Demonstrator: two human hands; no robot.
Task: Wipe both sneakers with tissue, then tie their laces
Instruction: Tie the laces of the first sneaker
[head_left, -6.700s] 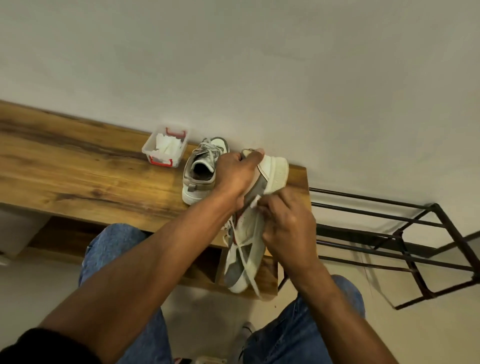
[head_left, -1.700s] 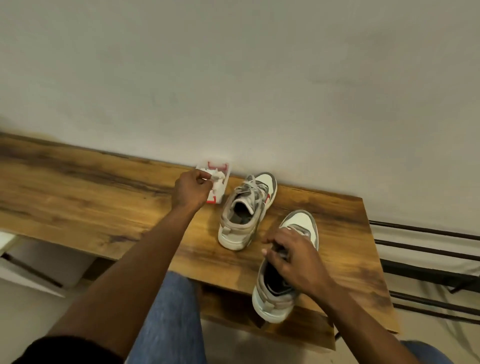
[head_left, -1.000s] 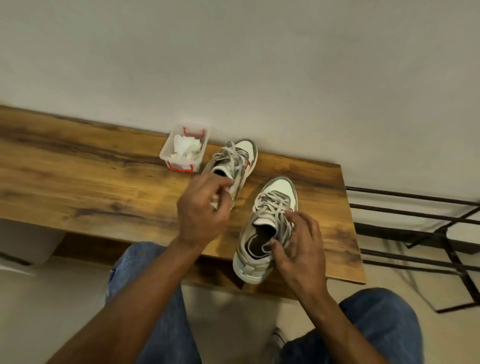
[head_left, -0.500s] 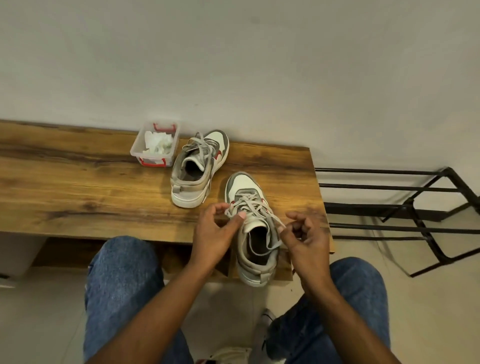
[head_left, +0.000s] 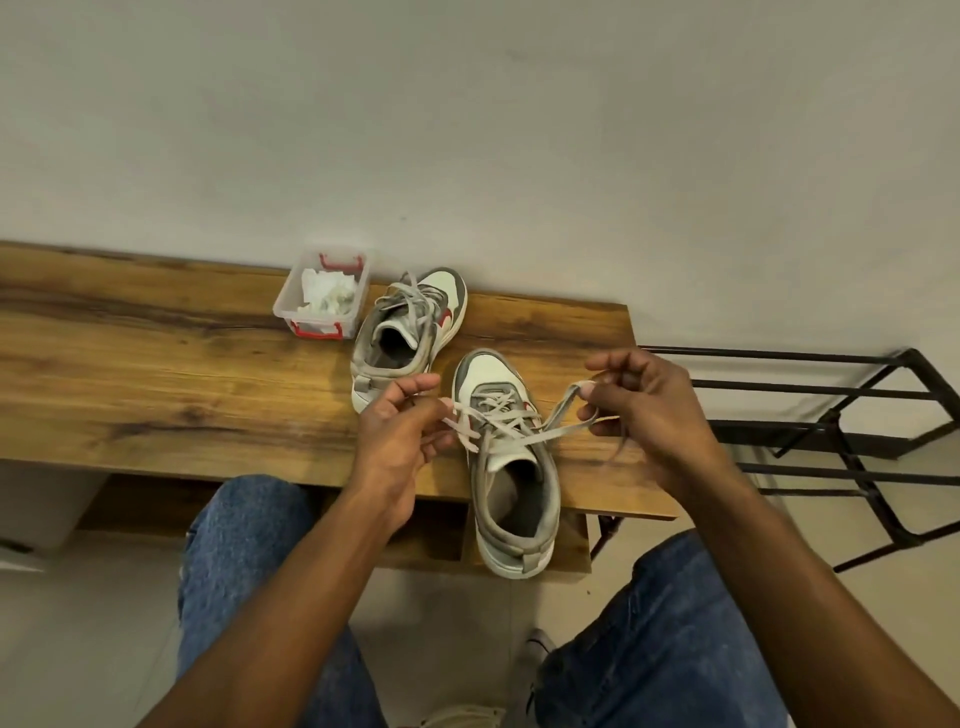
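1. Forearms bare; no sleeves, watch or rings in view.
2. Left hand (head_left: 397, 441) and right hand (head_left: 647, 410): short nails.
3. Blue denim jeans (head_left: 249, 561) on both legs, slightly faded.

Both sneakers, the near one (head_left: 511, 467) and the far one (head_left: 410, 332), are white and grey with red accents and pale grey laces (head_left: 511, 418). The table (head_left: 156, 374) is brown woodgrain; the clear box (head_left: 323, 293) has red clips; jeans (head_left: 249, 571) are blue.

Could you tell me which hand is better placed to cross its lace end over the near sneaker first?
Probably the right hand: its lace is drawn out long, while the left hand pinches its end close to the near sneaker.
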